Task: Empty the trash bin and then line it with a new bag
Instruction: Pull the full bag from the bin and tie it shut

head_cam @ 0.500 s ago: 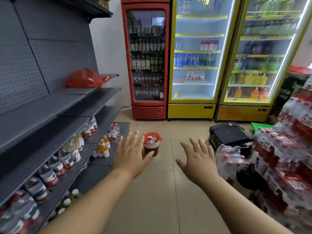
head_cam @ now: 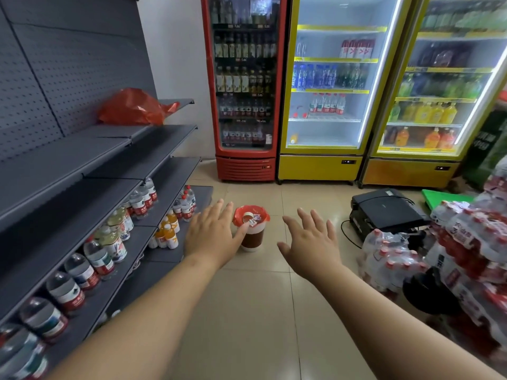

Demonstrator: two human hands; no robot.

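While trash bin stands red-lined | left grip wide, near it | right grip wide | bottle labels blurred

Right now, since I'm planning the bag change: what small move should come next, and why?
Probably close both hands onto the rim of the red bag. The left hand and right hand reach out open, holding nothing, flanking the small bin, whose bag holds trash.

Left of the red cooler stand grey shelves of bottles; right of it, yellow coolers, a black printer, and wrapped water packs.
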